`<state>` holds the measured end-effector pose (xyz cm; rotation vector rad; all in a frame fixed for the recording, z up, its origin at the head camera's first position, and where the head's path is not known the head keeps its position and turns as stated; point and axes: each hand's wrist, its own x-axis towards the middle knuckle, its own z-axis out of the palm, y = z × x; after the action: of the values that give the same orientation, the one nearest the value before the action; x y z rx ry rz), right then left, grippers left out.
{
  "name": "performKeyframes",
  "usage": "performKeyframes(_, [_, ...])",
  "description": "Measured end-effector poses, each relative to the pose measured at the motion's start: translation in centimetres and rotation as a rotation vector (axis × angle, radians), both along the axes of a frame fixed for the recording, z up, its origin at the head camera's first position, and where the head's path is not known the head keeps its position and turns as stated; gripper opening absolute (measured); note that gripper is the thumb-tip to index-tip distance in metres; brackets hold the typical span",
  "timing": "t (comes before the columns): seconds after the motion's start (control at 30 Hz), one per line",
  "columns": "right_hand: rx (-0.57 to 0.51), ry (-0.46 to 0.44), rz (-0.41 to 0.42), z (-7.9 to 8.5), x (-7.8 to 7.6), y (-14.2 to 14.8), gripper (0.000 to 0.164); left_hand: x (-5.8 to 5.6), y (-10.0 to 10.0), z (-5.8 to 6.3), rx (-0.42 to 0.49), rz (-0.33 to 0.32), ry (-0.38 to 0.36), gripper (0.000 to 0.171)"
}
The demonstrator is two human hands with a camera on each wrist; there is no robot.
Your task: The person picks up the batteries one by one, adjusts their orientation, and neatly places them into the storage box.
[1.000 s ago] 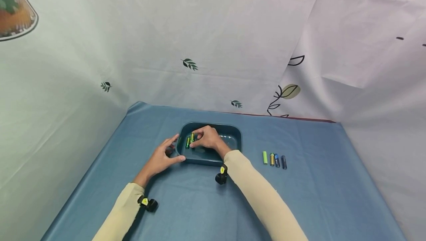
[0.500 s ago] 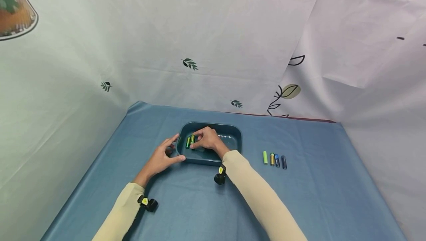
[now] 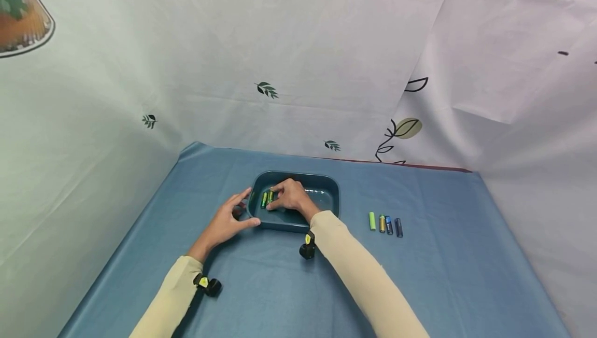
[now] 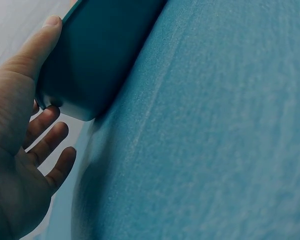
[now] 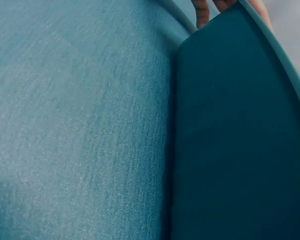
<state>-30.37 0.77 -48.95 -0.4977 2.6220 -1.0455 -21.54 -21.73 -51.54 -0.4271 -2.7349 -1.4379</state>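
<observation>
A dark teal tray [image 3: 298,226] stands on the blue cloth. Two green batteries lie side by side near its left end: the outer battery [image 3: 264,200], and the inner battery [image 3: 271,196] between the thumb and forefinger of my right hand [image 3: 291,194], which pinches it at its ends. The other fingers of this hand are tucked in. My left hand [image 3: 226,221] spans the tray's near left corner, thumb along the near rim, forefinger at the left side. In the left wrist view its lower fingers [image 4: 62,162] stretch out beside the tray wall.
To the right of the tray, a row of batteries lies on the cloth: a light green battery [image 3: 371,221], a gold battery [image 3: 382,224], a blue battery [image 3: 388,225] and a dark battery [image 3: 398,227]. White printed sheets [image 3: 298,58] hang behind and at the sides.
My right hand has lowered the inner battery slightly, level with the outer one on the tray floor. The left hand stays at the corner.
</observation>
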Motion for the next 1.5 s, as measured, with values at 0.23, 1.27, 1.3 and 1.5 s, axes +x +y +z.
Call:
performKeyframes(0.23, [0.01, -0.003, -0.005, -0.1, 0.1, -0.2, 0.057, 0.1, 0.0, 0.1, 0.003, -0.001, -0.012, 0.094])
performKeyframes(1.27, [-0.04, -0.046, 0.0, 0.2, 0.2, 0.2, 0.056, 0.1, 0.1, 0.2, -0.002, 0.003, -0.015, 0.094])
performKeyframes(1.3, [-0.043, -0.041, 0.005, 0.2, 0.2, 0.3, 0.056, 0.1, 0.1, 0.2, -0.003, 0.003, -0.015, 0.095])
performKeyframes(1.5, [-0.086, 0.004, 0.041, 0.7, 0.0, 1.0, 0.051, 0.1, 0.1, 0.2, -0.008, 0.004, -0.003, 0.095])
